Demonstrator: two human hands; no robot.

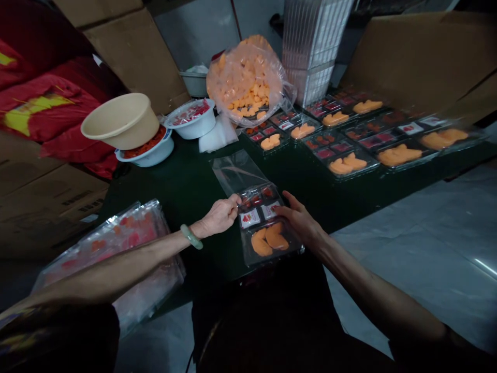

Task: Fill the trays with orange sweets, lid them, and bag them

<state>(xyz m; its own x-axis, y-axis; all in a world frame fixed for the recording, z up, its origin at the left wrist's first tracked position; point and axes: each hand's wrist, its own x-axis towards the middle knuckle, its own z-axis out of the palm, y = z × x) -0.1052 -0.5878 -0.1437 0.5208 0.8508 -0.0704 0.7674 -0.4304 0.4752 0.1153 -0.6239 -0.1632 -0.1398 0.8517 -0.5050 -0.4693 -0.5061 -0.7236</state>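
A: Where's the tray (267,243) right now?

B: On the dark table (186,176), near its edge, directly in front of the person. It has orange pieces in the near compartment and red-and-white sachets in the far ones.

A: And the left hand (219,217)?

B: Its fingers are curled and its thumb is drawn in, pinching at the tray's left corner. I can't tell whether it has the tray rim alone or the thin clear bag (236,173) too. That bag lies flat, running out beyond the tray's far end.

A: The right hand (297,223)?

B: It's spread, reaching over the tray's right side, with the fingertips at the rim. I can't tell if they're pressing on it.

A: Is that a good way to handle it?

B: I'd say so. With a hand on each side, the tray stays level and the pieces stay in their compartments. A light pinch at the corner also keeps the plastic from buckling.

A: How do the arms lie?

B: Both reach forward from the body. The left forearm, with its green bangle (191,236), crosses low over a pile of filled bags (108,248), and the right comes in from the other side.
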